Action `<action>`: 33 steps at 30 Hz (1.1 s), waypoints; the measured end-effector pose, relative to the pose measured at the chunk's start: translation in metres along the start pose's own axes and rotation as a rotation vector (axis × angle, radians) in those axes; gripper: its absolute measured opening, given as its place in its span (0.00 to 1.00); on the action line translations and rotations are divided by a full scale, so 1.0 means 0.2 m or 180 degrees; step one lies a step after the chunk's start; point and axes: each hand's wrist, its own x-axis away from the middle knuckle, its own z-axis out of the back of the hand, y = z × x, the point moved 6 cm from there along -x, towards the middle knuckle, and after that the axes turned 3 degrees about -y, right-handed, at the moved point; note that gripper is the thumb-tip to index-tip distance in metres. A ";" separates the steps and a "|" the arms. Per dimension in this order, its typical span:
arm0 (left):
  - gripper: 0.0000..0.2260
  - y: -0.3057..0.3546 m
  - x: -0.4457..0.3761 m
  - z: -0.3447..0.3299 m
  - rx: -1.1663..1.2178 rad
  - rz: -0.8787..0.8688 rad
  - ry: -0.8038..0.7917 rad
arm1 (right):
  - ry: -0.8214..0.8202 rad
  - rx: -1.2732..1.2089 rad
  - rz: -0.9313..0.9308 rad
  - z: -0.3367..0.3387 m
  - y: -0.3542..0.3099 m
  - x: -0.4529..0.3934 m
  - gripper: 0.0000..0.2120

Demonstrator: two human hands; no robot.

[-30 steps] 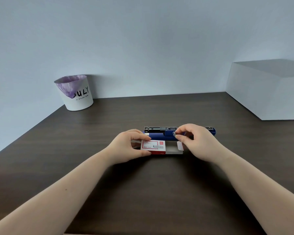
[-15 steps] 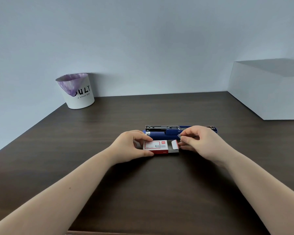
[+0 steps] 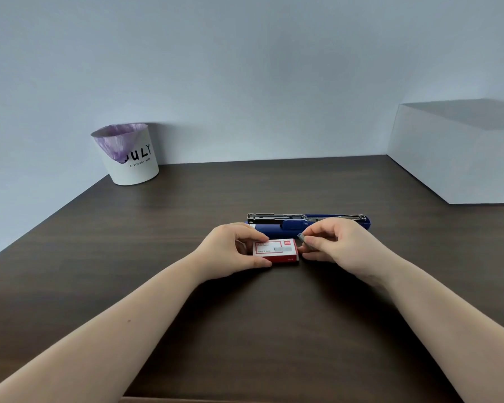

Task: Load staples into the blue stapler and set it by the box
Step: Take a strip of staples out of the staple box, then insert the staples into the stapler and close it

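Pinching a staple strip (image 3: pixel 303 238) in my right hand (image 3: pixel 336 245), left hand (image 3: pixel 230 251) gripping the staple box (image 3: pixel 275 251); the opened blue stapler (image 3: pixel 309 221) is lying crosswise just beyond.

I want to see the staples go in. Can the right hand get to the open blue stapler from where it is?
Probably yes. The right hand, pinching a staple strip, sits just in front of the blue stapler, which lies opened flat with its metal track facing up. Nothing lies between them; the staple box is off to the side.
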 end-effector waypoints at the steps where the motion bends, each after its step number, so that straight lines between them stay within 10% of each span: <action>1: 0.19 0.00 0.00 0.00 0.0003 -0.0006 -0.0001 | 0.0032 0.0092 0.0033 0.01 -0.01 0.00 0.05; 16: 0.08 -0.12 -0.03 0.22 0.0233 0.0549 0.1133 | 0.0437 0.2161 0.0798 0.03 -0.26 -0.14 0.13; 23: 0.31 -0.13 -0.14 0.09 -0.0494 0.0358 0.0096 | 0.0160 0.2537 0.0828 0.00 -0.25 -0.22 0.15; 33: 0.15 -0.14 -0.21 0.08 -0.0063 0.0206 0.0226 | 0.0108 0.2580 0.0909 0.00 -0.25 -0.25 0.16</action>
